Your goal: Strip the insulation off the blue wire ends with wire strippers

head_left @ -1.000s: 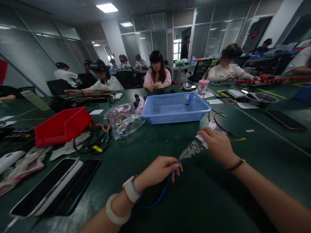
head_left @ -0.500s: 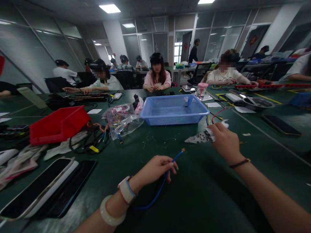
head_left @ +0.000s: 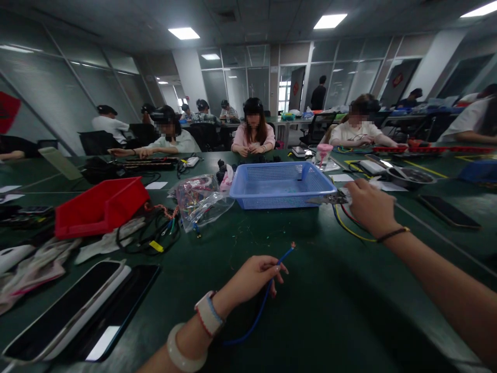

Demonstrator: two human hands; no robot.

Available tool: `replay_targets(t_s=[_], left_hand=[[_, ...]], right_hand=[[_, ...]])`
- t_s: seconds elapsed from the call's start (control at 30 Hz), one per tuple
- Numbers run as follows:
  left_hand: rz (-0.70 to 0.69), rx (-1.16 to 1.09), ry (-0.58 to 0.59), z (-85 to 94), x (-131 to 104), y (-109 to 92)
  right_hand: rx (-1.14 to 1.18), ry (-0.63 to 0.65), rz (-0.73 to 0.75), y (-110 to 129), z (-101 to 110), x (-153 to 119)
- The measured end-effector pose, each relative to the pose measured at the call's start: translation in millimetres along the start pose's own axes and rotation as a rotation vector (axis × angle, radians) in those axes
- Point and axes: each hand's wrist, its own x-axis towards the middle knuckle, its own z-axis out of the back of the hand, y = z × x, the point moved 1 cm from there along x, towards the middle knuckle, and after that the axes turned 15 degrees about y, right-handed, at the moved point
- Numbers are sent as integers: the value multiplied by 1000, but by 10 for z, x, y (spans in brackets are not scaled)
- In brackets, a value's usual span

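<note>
My left hand (head_left: 258, 277) is closed in a pinch on a blue wire (head_left: 261, 311). Bare copper strands (head_left: 293, 245) show at the wire's upper end, and its lower part curves down towards the table. To the right, my right hand (head_left: 370, 207) is wrapped around a pair of metal wire strippers (head_left: 329, 198). Their notched jaws point left and overlap the front right corner of the blue basket (head_left: 277, 201) in view. White material shows at the grip, and my fingers hide the handles. Yellow and blue wires (head_left: 347, 225) hang below this hand.
A red bin (head_left: 99, 210), a clear bag of wires (head_left: 202, 202) and dark cables (head_left: 149, 233) lie at the left. Two phones (head_left: 66, 305) rest at the front left, gloves (head_left: 37, 269) beside them. A dark phone (head_left: 448, 211) lies right. Co-workers sit opposite.
My right hand has lifted the wire strippers up and away, towards the basket's front corner. My left hand keeps its pinch on the blue wire. The camera has tilted slightly upward.
</note>
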Motion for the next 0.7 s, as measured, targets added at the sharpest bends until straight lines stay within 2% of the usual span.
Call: replay_targets(t_s=[0.17,0.37,0.53,0.7], left_hand=[[-18,8,-15,16,1,11],[-16,-47,-21,41,36,57],[-26,-73,-34,61,51,91],[-57,-65,-26,60,29,57]], right_hand=[[-75,0,27,-146,224,528],[-81,-3,81,-103,393,892],[24,24,43,-56,428,1008],[211,104,-38,-57,344,867]])
